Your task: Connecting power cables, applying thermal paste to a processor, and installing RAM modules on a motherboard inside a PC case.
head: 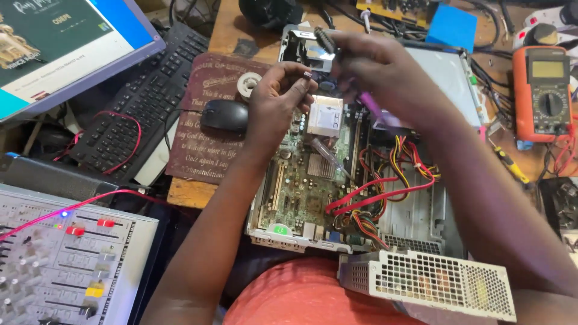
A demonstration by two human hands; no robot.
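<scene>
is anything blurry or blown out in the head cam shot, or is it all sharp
Head view: the right hand is motion-blurred, its purple-handled tool smeared; the left hand and the small part it pinches are sharper; the motherboard is crisp; the monitor is bright, its pale areas near washed out; lighting is even, with soft shadows.

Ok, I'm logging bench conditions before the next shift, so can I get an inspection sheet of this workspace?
Surface: wooden bench, mostly covered.
Job's things: open computer case with its motherboard exposed; small dark part pinched in the left hand; right hand holds a purple-handled tool.
Clutter: mouse, keyboard, orange multimeter, perforated metal box.
Hands: both raised over the case.
Cables: red, yellow and black leads inside the case.
Surroundings: monitor, audio mixer.
</scene>
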